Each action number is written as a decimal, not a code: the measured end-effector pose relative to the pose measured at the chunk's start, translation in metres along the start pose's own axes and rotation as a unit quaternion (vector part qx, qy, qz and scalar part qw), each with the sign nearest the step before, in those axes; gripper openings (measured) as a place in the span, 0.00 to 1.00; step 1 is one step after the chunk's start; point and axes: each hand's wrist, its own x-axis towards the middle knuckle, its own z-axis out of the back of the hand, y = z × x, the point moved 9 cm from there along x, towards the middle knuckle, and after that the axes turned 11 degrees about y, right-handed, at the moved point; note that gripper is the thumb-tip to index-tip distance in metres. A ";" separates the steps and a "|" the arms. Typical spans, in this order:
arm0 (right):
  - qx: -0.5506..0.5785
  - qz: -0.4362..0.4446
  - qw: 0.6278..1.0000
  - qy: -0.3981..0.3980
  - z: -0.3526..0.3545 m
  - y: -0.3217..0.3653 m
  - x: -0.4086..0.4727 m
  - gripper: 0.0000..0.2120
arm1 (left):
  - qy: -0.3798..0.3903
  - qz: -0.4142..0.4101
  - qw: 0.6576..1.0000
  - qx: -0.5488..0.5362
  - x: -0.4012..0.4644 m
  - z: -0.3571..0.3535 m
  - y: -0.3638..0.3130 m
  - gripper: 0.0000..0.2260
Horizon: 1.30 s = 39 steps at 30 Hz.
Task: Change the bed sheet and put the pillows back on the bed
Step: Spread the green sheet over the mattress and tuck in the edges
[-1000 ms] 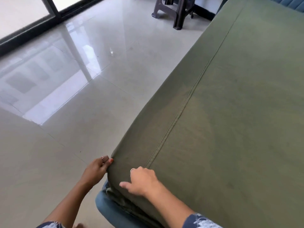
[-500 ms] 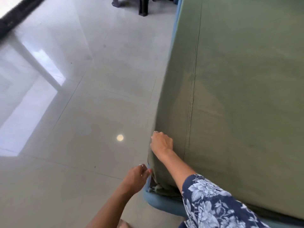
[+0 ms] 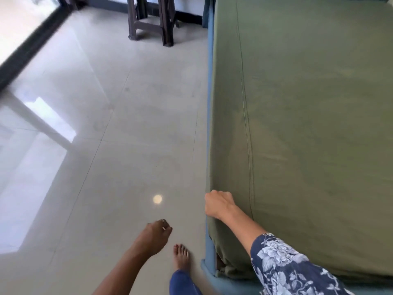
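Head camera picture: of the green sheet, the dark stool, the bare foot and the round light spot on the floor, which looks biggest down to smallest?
1. Green sheet, far the largest.
2. Dark stool, though it stands farther off and is cut by the frame.
3. Bare foot.
4. Round light spot.

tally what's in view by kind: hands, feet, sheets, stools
hands: 2, left hand and right hand
bare foot: 1
green bed sheet: 1
dark plastic stool: 1
total: 5
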 end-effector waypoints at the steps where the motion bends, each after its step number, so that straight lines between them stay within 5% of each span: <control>1: 0.001 -0.004 1.000 -0.009 0.013 -0.004 0.006 0.15 | 0.005 -0.012 1.000 0.008 0.008 0.010 -0.014 0.11; 9: 0.113 -0.099 0.981 -0.125 0.104 -0.049 0.072 0.20 | -0.041 -0.072 0.995 0.058 0.103 0.111 -0.124 0.13; 17: 0.167 -0.100 0.975 -0.107 0.102 -0.054 0.100 0.08 | -0.109 -0.040 0.993 -0.004 0.202 0.156 -0.229 0.20; 20: 0.206 -0.057 0.973 -0.093 0.088 -0.049 0.119 0.21 | -0.108 -0.052 0.992 -0.028 0.217 0.152 -0.238 0.14; 23: 0.182 -0.050 0.979 -0.073 0.092 -0.037 0.112 0.20 | -0.128 -0.112 0.984 -0.052 0.225 0.154 -0.221 0.12; 25: 0.161 -0.023 0.986 -0.047 0.099 -0.035 0.106 0.10 | -0.110 -0.110 0.985 -0.074 0.230 0.153 -0.208 0.15; 28: 0.173 -0.015 0.985 -0.001 0.099 -0.040 0.112 0.12 | -0.055 -0.120 0.989 -0.073 0.236 0.156 -0.215 0.19; 34: 0.231 -0.093 0.959 -0.132 0.185 -0.081 0.151 0.16 | -0.117 -0.095 0.988 -0.045 0.294 0.249 -0.283 0.25; 39: 0.247 -0.151 0.947 -0.138 0.249 -0.110 0.221 0.16 | -0.159 -0.069 0.984 -0.039 0.370 0.334 -0.346 0.22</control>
